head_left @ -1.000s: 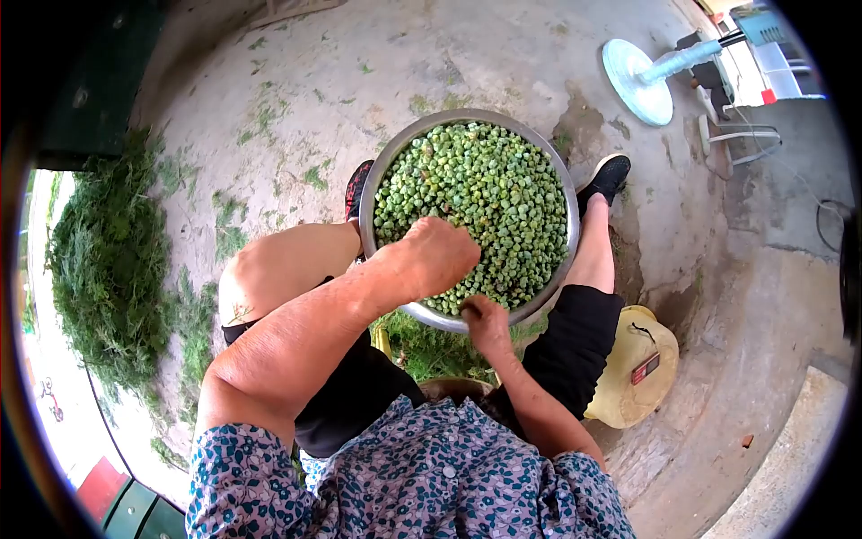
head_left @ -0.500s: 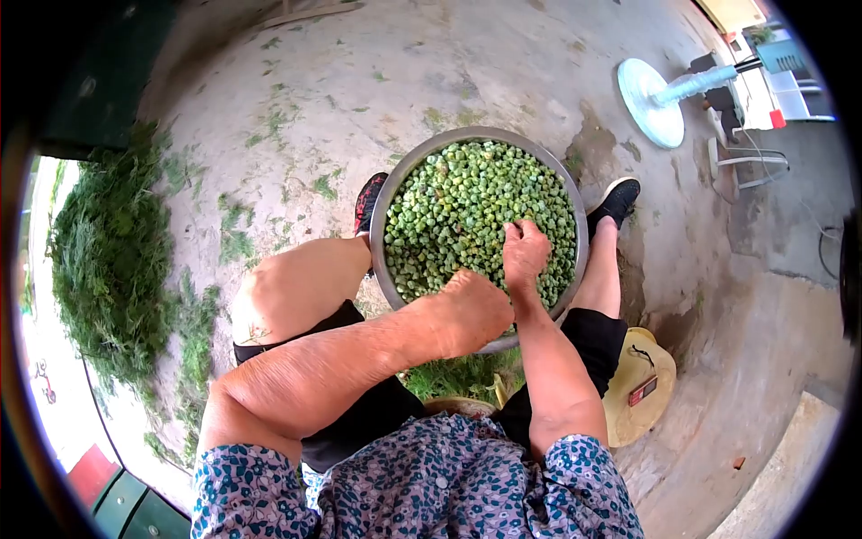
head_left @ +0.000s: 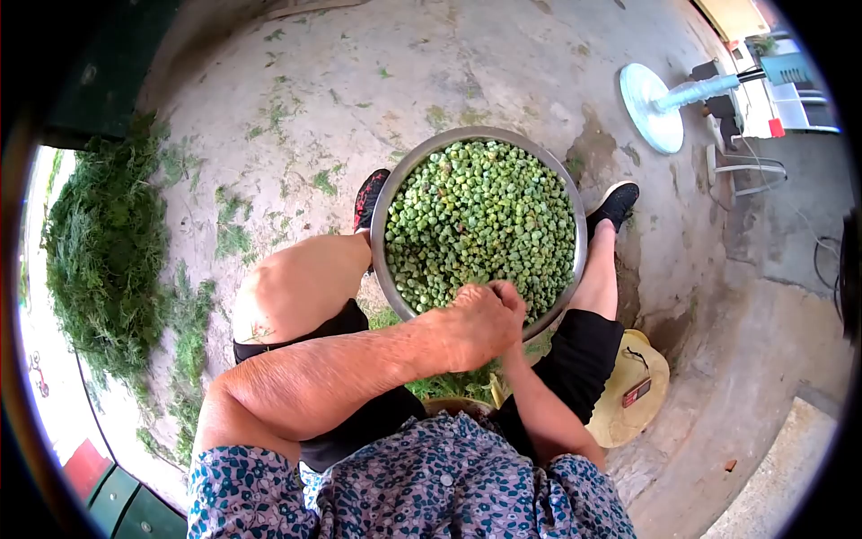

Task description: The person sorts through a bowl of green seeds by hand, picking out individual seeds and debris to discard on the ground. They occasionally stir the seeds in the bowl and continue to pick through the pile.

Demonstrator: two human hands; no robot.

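Note:
A wide metal basin (head_left: 383, 235) stands between my legs, heaped with small round green pods (head_left: 485, 216). Over its near rim, my left hand (head_left: 480, 328) is curled closed, knuckles up; whatever its fingers hold is hidden beneath them. My right hand (head_left: 512, 298) presses against the left one from the right side and is mostly covered by it. Its visible fingers are bent inward, and I cannot make out what lies between them. Both hands are together just above the nearest pods.
Cut feathery greenery (head_left: 108, 260) is piled on the left, with scraps strewn over the concrete floor (head_left: 503, 72). More greenery lies under the basin's near side. A straw hat (head_left: 646, 395) with a small red device (head_left: 636, 392) sits at right. A fan's round base (head_left: 651, 108) stands farther off.
My right hand has drawn back from the pods toward me and met my left hand. The left hand stays near the basin's near rim.

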